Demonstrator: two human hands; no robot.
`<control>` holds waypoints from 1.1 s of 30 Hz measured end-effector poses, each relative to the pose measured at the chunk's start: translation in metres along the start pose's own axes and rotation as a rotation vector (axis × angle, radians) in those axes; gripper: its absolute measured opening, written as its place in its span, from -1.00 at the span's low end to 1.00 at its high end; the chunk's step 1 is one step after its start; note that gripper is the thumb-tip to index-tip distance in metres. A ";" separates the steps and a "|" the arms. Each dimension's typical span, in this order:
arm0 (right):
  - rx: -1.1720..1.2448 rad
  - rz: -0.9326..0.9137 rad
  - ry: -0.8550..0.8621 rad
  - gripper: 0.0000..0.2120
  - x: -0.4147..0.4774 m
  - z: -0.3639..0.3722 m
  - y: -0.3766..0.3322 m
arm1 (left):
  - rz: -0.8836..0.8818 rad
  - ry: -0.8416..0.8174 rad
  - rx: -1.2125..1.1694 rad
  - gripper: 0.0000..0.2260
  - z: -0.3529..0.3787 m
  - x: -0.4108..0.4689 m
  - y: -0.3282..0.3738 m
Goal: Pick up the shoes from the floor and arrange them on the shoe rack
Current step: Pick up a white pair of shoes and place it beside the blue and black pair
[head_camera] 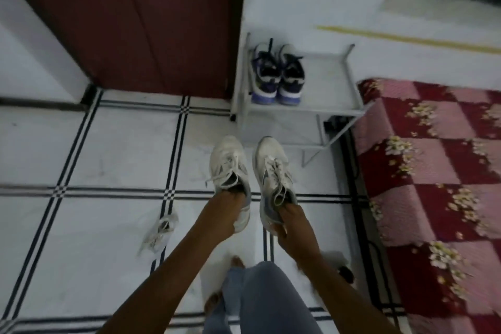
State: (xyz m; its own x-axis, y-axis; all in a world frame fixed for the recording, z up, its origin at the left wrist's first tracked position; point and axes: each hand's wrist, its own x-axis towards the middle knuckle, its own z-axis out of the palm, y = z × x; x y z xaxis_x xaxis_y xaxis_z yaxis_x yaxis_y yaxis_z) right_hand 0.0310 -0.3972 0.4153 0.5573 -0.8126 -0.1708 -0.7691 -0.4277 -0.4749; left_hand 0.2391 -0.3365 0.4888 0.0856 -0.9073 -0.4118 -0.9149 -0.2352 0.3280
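I hold a pair of white sneakers in the air in front of the white shoe rack (332,110). My left hand (221,214) grips the heel of the left white sneaker (229,163). My right hand (294,228) grips the heel of the right white sneaker (272,168). Both toes point toward the rack. A pair of dark blue and white sneakers (278,73) stands on the left side of the rack's top shelf. Another white shoe (160,233) lies blurred on the tiled floor to my left.
A dark red door (135,22) stands left of the rack. A bed with a red and pink checked floral cover (433,171) runs along the right. My jeans leg (257,298) and bare feet are below. A dark object (345,272) lies near the bed's edge.
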 end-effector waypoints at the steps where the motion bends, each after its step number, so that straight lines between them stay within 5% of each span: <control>1: 0.000 0.001 0.038 -0.62 0.000 -0.017 0.003 | 0.046 0.012 0.033 -0.72 -0.010 0.006 0.014; 10: -0.048 0.020 0.284 -0.72 0.089 -0.134 0.090 | 0.390 0.201 0.080 -0.75 -0.070 0.133 0.117; 20: -0.029 -0.018 0.233 -0.78 0.272 -0.224 0.230 | 0.319 0.169 0.086 -0.72 -0.093 0.360 0.200; 33: 0.042 0.000 0.118 -0.73 0.422 -0.224 0.299 | 0.125 0.051 0.242 -0.60 -0.106 0.522 0.218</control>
State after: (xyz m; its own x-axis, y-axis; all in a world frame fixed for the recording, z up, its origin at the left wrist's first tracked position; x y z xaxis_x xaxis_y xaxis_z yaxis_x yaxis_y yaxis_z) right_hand -0.0342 -0.9570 0.3944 0.5150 -0.8544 -0.0689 -0.7539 -0.4132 -0.5107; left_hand 0.1264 -0.8983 0.4353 -0.0199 -0.9418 -0.3355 -0.9868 -0.0355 0.1583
